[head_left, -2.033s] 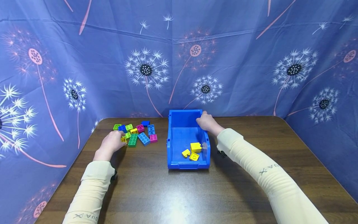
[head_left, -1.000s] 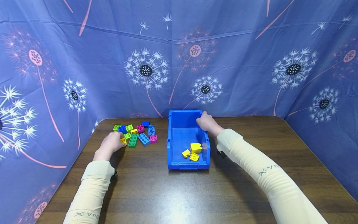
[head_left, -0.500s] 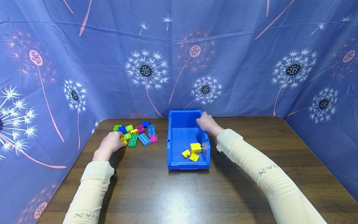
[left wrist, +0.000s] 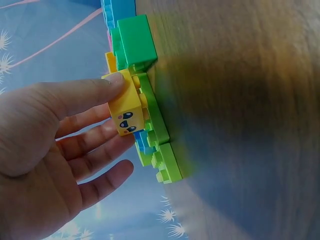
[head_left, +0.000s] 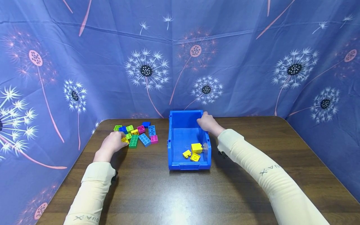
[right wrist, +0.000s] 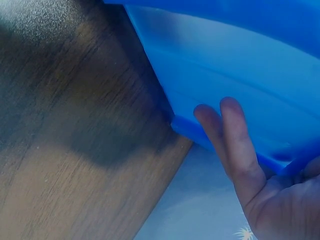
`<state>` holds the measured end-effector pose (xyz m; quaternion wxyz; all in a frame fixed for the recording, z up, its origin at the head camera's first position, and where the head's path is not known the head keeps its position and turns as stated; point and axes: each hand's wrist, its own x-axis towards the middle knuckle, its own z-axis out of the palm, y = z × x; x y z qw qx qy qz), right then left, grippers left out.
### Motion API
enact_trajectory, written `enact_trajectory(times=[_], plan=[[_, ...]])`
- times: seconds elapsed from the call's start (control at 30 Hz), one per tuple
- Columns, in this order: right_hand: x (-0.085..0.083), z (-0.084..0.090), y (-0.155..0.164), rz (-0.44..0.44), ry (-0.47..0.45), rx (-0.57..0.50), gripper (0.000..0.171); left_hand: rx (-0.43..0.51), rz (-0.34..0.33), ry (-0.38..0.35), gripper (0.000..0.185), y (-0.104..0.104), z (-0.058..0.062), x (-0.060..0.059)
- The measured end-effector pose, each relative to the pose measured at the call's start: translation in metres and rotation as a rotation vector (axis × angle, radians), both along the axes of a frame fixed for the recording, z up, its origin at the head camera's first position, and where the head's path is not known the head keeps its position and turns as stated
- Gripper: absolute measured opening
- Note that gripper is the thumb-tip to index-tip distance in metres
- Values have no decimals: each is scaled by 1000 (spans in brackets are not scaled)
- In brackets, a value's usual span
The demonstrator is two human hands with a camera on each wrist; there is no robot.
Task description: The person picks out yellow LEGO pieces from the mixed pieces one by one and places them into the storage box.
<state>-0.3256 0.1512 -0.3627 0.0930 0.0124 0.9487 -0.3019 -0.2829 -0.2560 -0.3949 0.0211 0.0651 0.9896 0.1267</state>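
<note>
One yellow block (left wrist: 125,105) is pinched in the left hand (head_left: 112,142).
Its knobs are turned down to the table (head_left: 157,193), its long side runs up and down in the left wrist view, and a printed face is seen at the lower end. Close by are scattered one green block (head_left: 133,141), three lime blocks (head_left: 129,128), two dark blue blocks (head_left: 146,124), two light blue blocks (head_left: 144,140), two pink blocks (head_left: 154,139) and one loose yellow block (head_left: 134,132). To the right, one blue bin (head_left: 189,167) is gripped by its far right rim in the right hand (head_left: 209,122); three small yellow pieces (head_left: 197,148) are held inside, near the front. The table is brown, shiny wood. Blue flowered cloth (head_left: 239,62) is hung behind and at both sides.
</note>
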Motion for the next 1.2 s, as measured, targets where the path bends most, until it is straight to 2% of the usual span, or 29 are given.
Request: enact_trajectory(times=[0.6, 1.2], plan=[[-2, -1, 1, 5, 8, 9, 52, 6, 10, 78, 42, 5, 14, 4], [-3, -2, 1, 6, -1, 1, 53, 14, -36, 147, 38, 15, 24, 7]])
